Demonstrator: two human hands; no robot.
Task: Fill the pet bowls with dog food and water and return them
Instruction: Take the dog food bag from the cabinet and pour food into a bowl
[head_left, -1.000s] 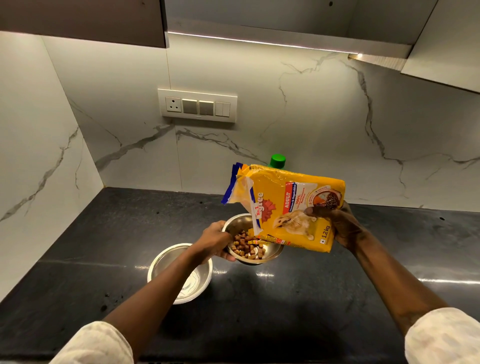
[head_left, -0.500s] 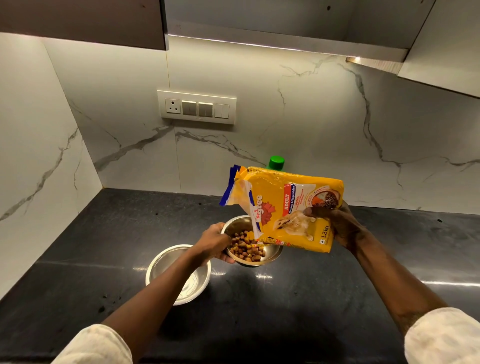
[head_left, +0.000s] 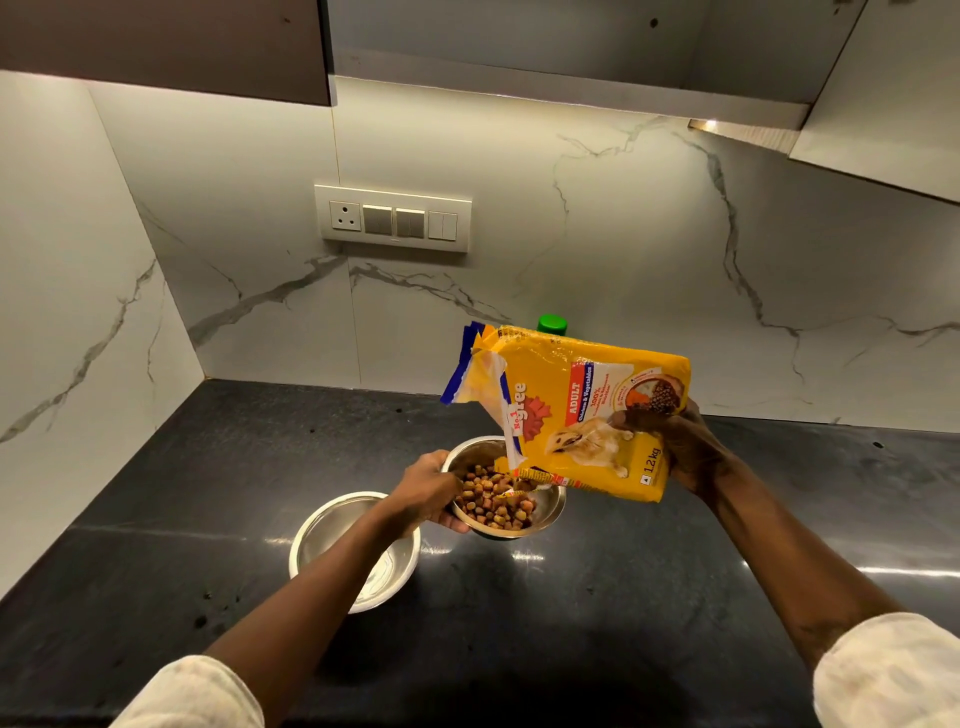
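While both cream sleeves (head_left: 192, 691) sit at the bottom edge, the forearms reach fwd over a dark stone counter (head_left: 649, 597). Nearest, an empty steel bowl (head_left: 332, 525) stands on the counter, partly under the left forearm. Just beyond, the left hand (head_left: 423, 491) grips the rim of a second steel bowl (head_left: 550, 512), which holds brown kibble (head_left: 493, 501); can't tell if it's lifted or touching the counter. To the right & higher, the right hand (head_left: 675, 447) is clenched round the base end of a yellow dog food bag (head_left: 576, 410), marked "ADULT" & "1.2 kg", tipped so its torn open end hangs over the kibble bowl. Behind the bag a green cap (head_left: 551, 323) pokes up; the rest is hidden. Farther back: white marble wall w/ a switch panel (head_left: 393, 218), cabinets (head_left: 161, 41) above.
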